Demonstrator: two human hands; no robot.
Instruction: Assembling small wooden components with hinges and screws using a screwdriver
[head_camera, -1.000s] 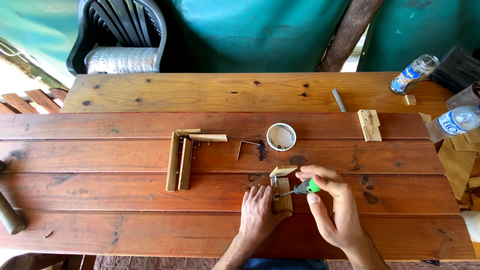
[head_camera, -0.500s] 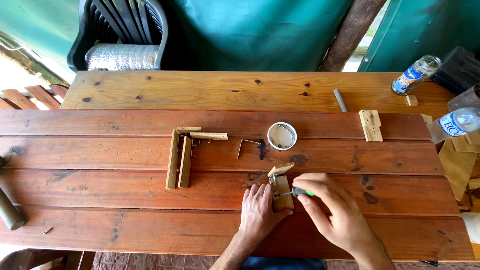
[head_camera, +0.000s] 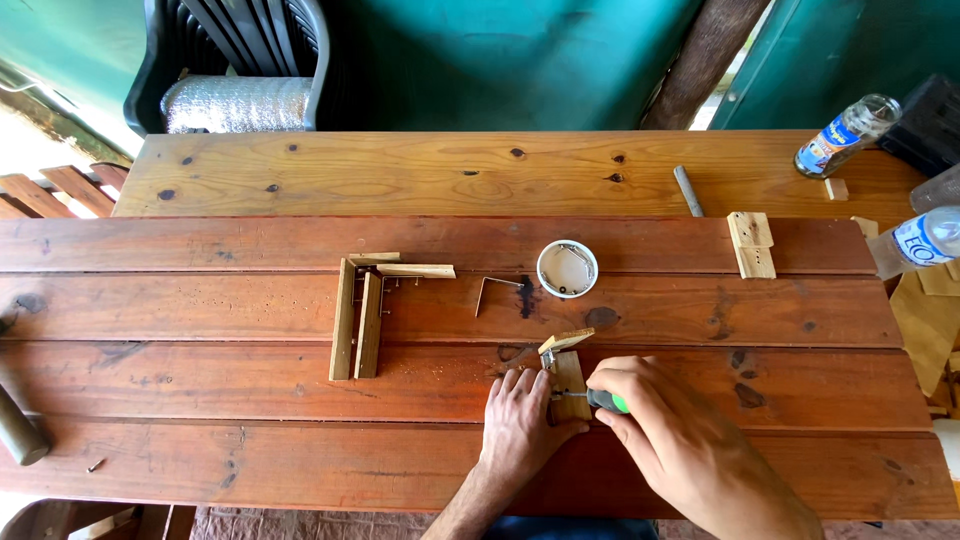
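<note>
My left hand (head_camera: 522, 425) lies flat on the red-brown plank table (head_camera: 200, 400) with its fingertips pressed on a small pale wooden piece (head_camera: 568, 378). A short wooden strip (head_camera: 566, 340) sits at an angle at that piece's far end. My right hand (head_camera: 670, 440) grips a screwdriver with a green and black handle (head_camera: 606, 401). Its thin metal shaft points left at the side of the wooden piece, close to my left fingertips.
Several joined wooden strips (head_camera: 360, 315) lie at the table's centre-left, with a bent metal bracket (head_camera: 497, 290) and a small white round lid (head_camera: 567, 268) beside them. Farther back lie a wooden block (head_camera: 752, 245), a metal rod (head_camera: 687, 190) and two bottles (head_camera: 845, 135) (head_camera: 920, 240).
My right hand has moved down and in toward me, bringing the screwdriver level against the side of the wooden piece. My left hand has stayed on the piece.
</note>
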